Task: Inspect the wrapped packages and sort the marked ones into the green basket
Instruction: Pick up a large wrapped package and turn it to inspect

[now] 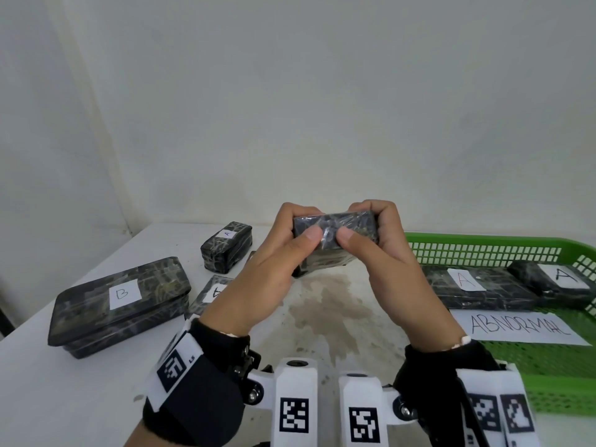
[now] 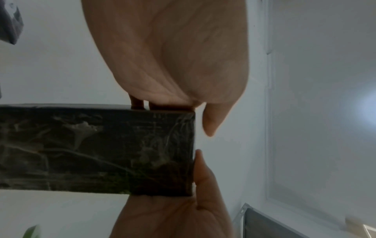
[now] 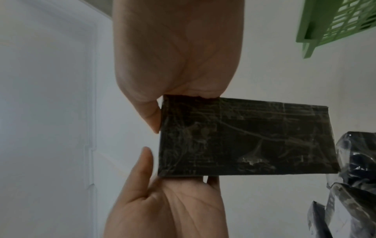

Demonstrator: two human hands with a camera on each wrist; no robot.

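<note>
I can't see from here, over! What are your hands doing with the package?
Both hands, left and right, grip one wrapped package above table. No label visible. Green basket holds two A packages. Nothing blocking.

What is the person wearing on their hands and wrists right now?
Both hands are bare. The left wrist and right wrist each carry a black fabric wrap with white straps printed with black-and-white square code markers, and white camera housings, also marked, stick out between them.

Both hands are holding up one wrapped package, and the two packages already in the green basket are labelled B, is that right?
Not quite. The head view shows both packages in the green basket labelled A, not B. Both hands, left hand and right hand, do hold up one wrapped package.
</note>
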